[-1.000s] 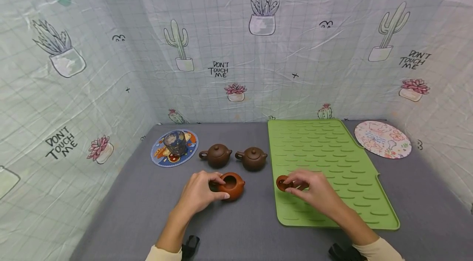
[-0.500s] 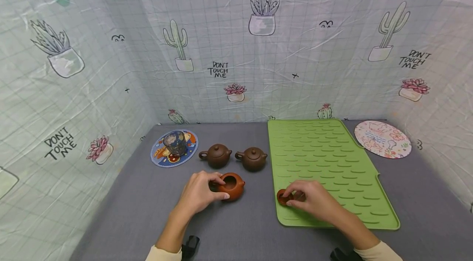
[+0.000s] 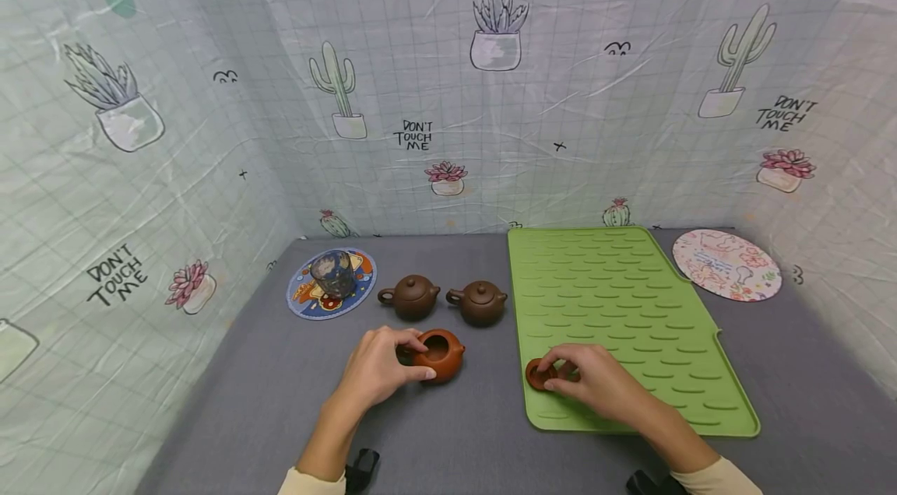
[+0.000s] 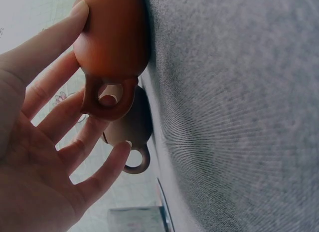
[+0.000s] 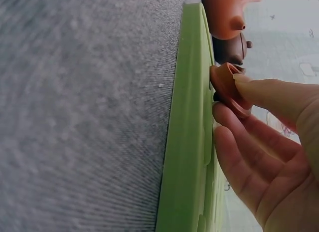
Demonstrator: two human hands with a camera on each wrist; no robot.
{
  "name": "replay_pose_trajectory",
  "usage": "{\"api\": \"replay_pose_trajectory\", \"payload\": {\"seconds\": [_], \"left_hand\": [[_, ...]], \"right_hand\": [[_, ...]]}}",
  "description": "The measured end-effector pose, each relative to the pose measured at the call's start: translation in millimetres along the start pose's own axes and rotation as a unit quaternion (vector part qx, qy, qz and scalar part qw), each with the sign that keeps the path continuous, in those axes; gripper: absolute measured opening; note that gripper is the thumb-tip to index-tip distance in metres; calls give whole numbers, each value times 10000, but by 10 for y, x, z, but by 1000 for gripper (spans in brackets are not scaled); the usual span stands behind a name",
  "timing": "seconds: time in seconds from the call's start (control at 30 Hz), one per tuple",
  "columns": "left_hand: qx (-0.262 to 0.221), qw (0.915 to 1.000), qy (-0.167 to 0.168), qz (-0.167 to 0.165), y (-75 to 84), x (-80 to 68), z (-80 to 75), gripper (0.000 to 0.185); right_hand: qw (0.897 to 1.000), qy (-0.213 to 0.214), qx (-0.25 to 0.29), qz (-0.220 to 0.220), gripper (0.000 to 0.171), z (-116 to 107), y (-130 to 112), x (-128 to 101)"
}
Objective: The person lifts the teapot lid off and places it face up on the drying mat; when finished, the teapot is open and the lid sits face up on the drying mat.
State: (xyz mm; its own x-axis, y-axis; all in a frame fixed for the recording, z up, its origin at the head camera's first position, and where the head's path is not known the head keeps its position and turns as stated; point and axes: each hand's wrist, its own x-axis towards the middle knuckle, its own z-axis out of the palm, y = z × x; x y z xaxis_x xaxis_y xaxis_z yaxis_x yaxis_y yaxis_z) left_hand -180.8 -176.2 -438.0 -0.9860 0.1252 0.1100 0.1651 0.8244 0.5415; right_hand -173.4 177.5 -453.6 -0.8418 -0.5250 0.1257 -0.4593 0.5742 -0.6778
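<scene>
My left hand [image 3: 378,366] holds a reddish-brown clay teapot [image 3: 448,359] by its body, thumb in front and a fingertip at the round opening. The teapot sits lidless on the grey cloth; its loop handle [image 4: 112,110] shows among the fingers in the left wrist view. Over the near-left part of the green mat [image 3: 617,409], my right hand [image 3: 596,382] pinches the small clay lid [image 3: 536,376] between thumb and fingers. Hollow side up, the lid [image 5: 227,85] is at the mat's surface in the right wrist view. Fingers hide part of its rim.
Two dark brown lidded teapots, one on the left [image 3: 413,298] and one on the right [image 3: 480,304], stand just behind. A clear glass [image 3: 333,274] stands on a blue patterned round mat [image 3: 308,310] at back left. A pink floral round mat [image 3: 726,265] lies at back right.
My right hand has brought the lid toward me and down on the green mat, then stayed nearly still. The left hand and its teapot have kept their place.
</scene>
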Motion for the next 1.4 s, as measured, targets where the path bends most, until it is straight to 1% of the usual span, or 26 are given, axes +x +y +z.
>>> {"api": "replay_pose_trajectory", "payload": {"seconds": [0.37,0.5,0.7,0.83,0.93,1.07,1.13,1.23,1.4], "left_hand": [[-28,10000,-22,-18,-1,-4,-1,29],[-15,10000,-14,-51,-4,-4,-4,30],[-75,9999,-72,-64,2,-1,-2,29],[-99,9999,-70,-53,1,0,0,29],[-105,9999,-62,-52,3,-1,-4,29],[-90,9999,-56,-73,9,-4,-10,29],[-68,9999,-66,-80,12,-5,-11,29],[-64,9999,-66,-79,18,-5,-14,29],[-88,9999,-53,-75,32,-3,-24,29]], "right_hand": [[9992,-194,249,250,13,9,4,41],[9992,-226,213,263,13,13,-15,56],[9998,-129,25,146,17,14,-16,71],[9997,-126,-39,215,18,7,-40,82],[9991,-112,-306,253,18,-4,-76,100],[9956,-33,-903,261,20,-17,-131,119],[9934,17,-1120,260,21,-19,-151,121],[9920,52,-1225,288,22,-17,-166,116],[9931,93,-1135,292,23,-8,-179,102]]}}
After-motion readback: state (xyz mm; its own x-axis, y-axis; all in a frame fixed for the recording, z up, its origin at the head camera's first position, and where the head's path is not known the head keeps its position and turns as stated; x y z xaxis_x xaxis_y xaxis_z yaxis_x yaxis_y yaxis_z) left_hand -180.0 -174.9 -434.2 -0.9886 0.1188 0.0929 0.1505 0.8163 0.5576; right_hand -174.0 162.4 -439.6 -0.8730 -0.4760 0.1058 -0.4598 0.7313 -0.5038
